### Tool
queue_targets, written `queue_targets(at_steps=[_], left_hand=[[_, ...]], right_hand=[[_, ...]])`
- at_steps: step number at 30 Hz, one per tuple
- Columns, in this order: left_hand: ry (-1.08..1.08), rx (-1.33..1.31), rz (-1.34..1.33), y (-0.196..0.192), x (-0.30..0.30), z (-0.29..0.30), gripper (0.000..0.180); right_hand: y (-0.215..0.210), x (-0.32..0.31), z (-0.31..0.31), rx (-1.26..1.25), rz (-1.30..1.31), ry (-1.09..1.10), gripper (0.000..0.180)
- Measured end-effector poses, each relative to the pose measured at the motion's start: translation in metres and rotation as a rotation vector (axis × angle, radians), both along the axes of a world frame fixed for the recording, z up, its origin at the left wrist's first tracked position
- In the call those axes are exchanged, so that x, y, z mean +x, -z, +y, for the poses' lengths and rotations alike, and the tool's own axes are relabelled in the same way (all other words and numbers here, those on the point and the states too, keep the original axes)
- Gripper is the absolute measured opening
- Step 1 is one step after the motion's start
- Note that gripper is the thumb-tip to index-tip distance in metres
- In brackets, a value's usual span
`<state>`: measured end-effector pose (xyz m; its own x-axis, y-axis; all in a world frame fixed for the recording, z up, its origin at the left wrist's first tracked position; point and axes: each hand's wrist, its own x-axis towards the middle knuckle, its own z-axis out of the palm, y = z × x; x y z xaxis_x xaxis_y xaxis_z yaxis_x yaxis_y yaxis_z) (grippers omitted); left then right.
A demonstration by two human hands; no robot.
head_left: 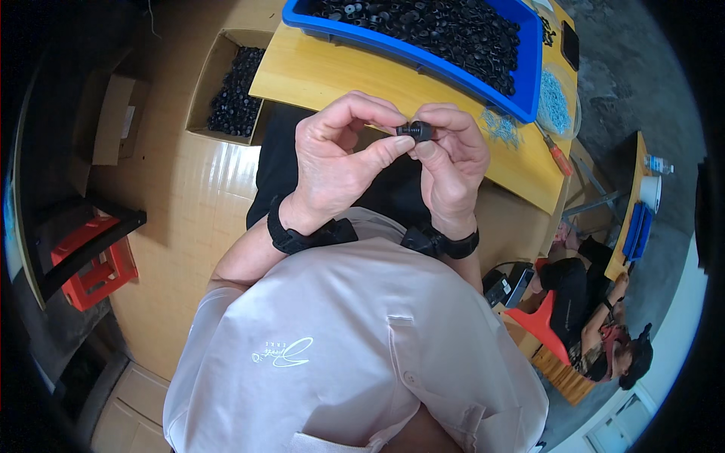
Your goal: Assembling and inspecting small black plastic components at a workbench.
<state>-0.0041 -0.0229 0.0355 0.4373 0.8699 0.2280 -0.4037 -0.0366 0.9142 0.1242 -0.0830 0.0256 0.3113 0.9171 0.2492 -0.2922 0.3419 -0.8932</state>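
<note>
Over the near edge of the yellow table (302, 72), both hands meet at a small black plastic part (414, 131) with a ribbed stem and a wider round end. My left hand (336, 155) is closed, pinching the stem side between thumb and fingertips. The round end is gripped by the thumb and bent fingers of my right hand (455, 162). My fingertips partly hide the part, so I cannot tell whether it is one piece or two joined. Just beyond my hands, a blue tray (411, 57) holds many loose black parts.
Pale blue slender pieces (500, 127) lie by the tray, with more in a clear container (556, 102). A red-handled screwdriver (559, 157) and a phone (570, 45) are at the right. A cardboard box (202, 90) of black parts stands left. Another person (596, 325) sits right.
</note>
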Motion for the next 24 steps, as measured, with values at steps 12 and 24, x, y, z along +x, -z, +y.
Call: queue_targets(at_steps=[12, 24], left_hand=[[0.029, -0.091, -0.092, 0.004, -0.002, -0.003, 0.021], [0.097, -0.206, -0.174, 0.009, -0.003, -0.002, 0.022]], right_hand=[[0.003, -0.003, 0.000, 0.035, 0.057, -0.002, 0.023], [0.009, -0.004, 0.007, 0.044, -0.091, 0.067, 0.025]])
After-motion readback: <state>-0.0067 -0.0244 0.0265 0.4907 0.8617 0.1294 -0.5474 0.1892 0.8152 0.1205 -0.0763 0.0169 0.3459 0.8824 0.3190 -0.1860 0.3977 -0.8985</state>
